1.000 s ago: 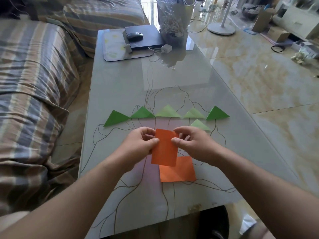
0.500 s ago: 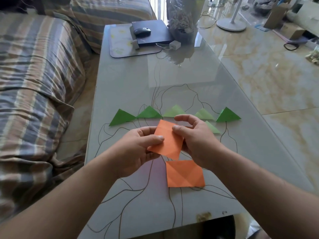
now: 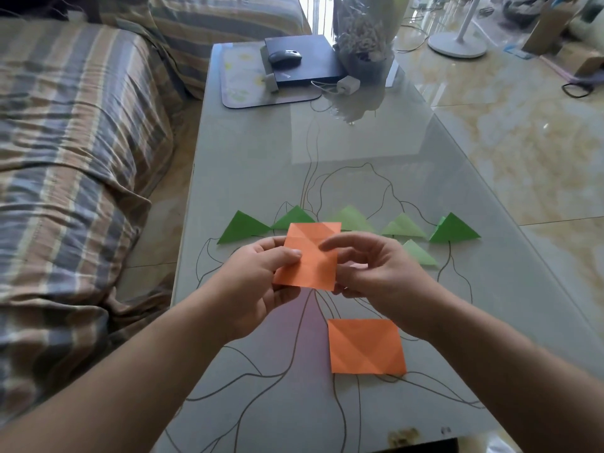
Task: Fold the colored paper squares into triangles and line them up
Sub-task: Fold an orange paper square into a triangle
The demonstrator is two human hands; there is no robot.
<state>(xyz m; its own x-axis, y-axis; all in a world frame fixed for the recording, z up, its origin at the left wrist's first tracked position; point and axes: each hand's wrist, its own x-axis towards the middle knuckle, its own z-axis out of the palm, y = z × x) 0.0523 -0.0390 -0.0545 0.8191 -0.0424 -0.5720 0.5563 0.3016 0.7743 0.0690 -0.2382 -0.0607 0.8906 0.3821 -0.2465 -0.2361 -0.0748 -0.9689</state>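
Above the desk (image 3: pixel 248 165), the left hand (image 3: pixel 258 282) pinches 1 orange square (image 3: pixel 310 256), the right hand (image 3: pixel 376 273) touches its edge with loosely curled fingers, near 6 green triangles (image 3: pixel 242 227).

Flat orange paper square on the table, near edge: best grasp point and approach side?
Take the flat orange paper square at its right near corner, coming from the right with the right hand. It lies flat on the glass table, so a corner must be lifted and pinched; its creases may raise it slightly.
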